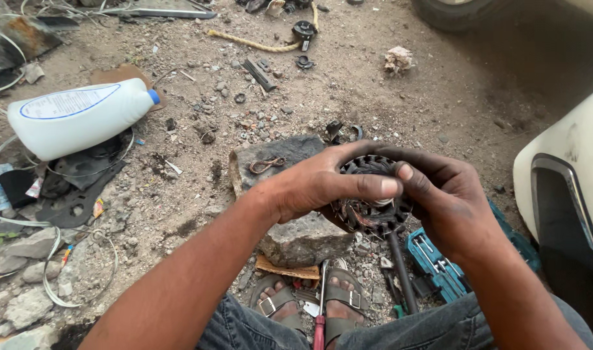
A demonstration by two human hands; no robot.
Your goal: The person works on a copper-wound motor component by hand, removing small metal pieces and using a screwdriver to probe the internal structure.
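Dark, greasy metal fills our hands: a round motor stator [372, 194], ringed with toothed laminations and packed with copper-coloured windings, held up in the middle of the view above a grey stone block [290, 194]. Our left hand [316, 185] wraps it from the left, fingers curled over the far rim and the thumb laid flat across the near face, so the hand is closed firmly on the part. Our right hand [442, 194] closes on it from the right, its thumb tip pressing at the upper edge just beside the left thumb, the fingers hidden behind the far side. The part thus sits directly between the two palms, touching both, with only its near face and lower edge showing. To handle it well, we judge it best to bear on the solid outer ring, not on the thin windings, which look easy to nick, and to keep both thumbs braced so the part does not twist. A dark rod [400, 269] runs down from under it toward our knees; whether it is joined to the part we cannot tell. Near and right of it lies a teal tool case [439, 266], and our sandalled feet [309, 301] rest just below the stone, on which a small bent hook [266, 164] lies. Far to the left a white plastic bottle [76, 116] lies on its side on the gravel.
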